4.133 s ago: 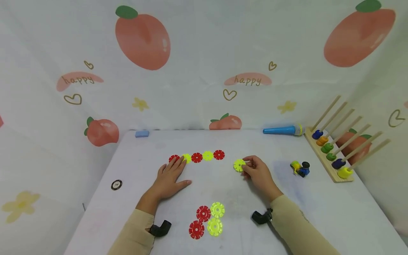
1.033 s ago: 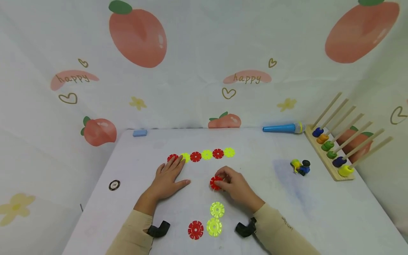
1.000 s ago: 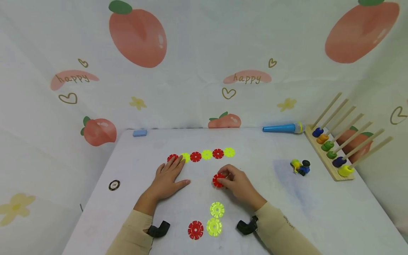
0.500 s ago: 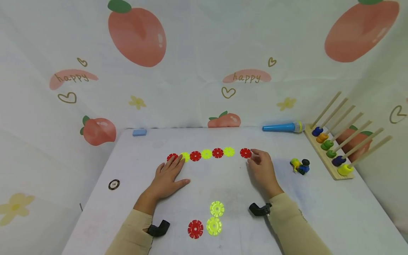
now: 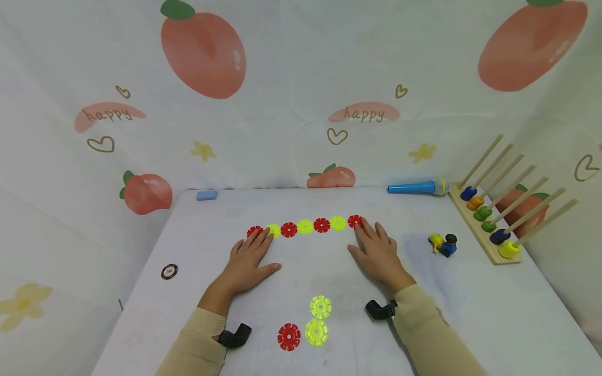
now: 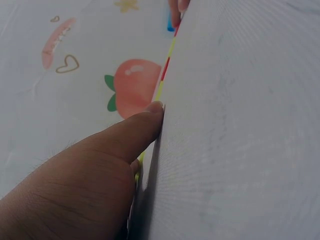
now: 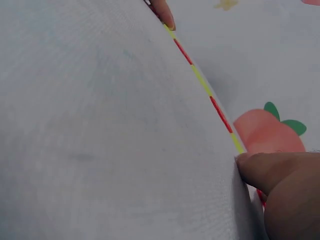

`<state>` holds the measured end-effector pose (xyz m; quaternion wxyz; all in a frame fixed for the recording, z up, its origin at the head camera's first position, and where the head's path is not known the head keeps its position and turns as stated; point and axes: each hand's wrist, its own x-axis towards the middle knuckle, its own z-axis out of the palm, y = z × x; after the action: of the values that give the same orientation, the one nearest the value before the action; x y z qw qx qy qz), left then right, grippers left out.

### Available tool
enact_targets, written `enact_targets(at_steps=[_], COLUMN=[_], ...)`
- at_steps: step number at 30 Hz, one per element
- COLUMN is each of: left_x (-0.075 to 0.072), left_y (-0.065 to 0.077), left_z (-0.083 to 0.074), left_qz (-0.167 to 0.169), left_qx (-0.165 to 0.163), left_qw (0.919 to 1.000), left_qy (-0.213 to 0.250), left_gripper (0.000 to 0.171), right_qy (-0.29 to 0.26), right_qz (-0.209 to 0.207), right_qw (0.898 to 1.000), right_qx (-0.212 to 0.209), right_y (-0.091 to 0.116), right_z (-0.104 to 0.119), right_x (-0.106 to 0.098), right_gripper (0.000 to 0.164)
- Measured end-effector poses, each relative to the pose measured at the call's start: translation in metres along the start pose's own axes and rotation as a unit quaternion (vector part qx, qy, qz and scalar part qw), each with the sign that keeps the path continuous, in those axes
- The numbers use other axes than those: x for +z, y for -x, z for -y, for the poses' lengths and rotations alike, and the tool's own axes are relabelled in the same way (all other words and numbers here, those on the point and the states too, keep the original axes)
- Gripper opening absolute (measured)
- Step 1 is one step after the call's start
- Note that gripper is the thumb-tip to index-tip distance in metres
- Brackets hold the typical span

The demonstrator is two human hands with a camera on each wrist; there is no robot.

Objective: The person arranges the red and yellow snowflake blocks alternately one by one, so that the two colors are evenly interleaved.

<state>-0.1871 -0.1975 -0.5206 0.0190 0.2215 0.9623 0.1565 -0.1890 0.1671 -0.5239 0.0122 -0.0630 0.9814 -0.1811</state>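
In the head view, alternating red and yellow notched plastic discs lie in a row across the table. My left hand point(image 5: 246, 266) lies flat, its fingertips resting on the red disc point(image 5: 254, 230) at the left end and the yellow disc point(image 5: 274, 231) beside it. Fingers spread, my right hand point(image 5: 378, 256) touches the red disc point(image 5: 354, 221) at the right end and partly covers it. Both wrist views show the row almost edge-on, with the left thumb point(image 6: 142, 127) and the right thumb point(image 7: 260, 170) extended on the table.
Nearer the person lie two yellow discs point(image 5: 316, 332) and a red disc point(image 5: 289, 337). A black 100 chip point(image 5: 169, 271) and a blue block point(image 5: 206, 195) are at left. A toy microphone point(image 5: 414, 188), a small toy figure point(image 5: 444, 244) and a peg rack point(image 5: 489, 224) stand right.
My right hand has brought a red disc from the near group to the row's right end, slid it left against the yellow one and straightened its fingers. The left hand stays put.
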Motion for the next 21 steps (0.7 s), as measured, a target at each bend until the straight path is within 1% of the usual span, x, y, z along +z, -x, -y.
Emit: enact_targets(at_steps=[5,9,21], left_x=[-0.0006,-0.0004,0.0011], left_y=[-0.0003,-0.0003,-0.0007], left_z=[-0.0020,-0.0015,-0.0007], left_qz=[0.006,0.009,-0.001], left_qx=[-0.007,-0.010,-0.004], left_qw=[1.0000,0.9999,1.0000], left_qy=[-0.002,-0.006,0.000], left_gripper=[0.089,0.090,0.089], right_qy=[0.010,0.005,0.010], right_qz=[0.001,-0.003,0.012], right_qw=[1.000,1.000,1.000], right_qx=[0.001,-0.001,0.004], right_y=[0.0000,-0.0006,-0.0005], right_z=[-0.0001,0.0006,0.0013], right_x=[0.0020,0.0025,0.0021], right_gripper=[0.080,0.082,0.083])
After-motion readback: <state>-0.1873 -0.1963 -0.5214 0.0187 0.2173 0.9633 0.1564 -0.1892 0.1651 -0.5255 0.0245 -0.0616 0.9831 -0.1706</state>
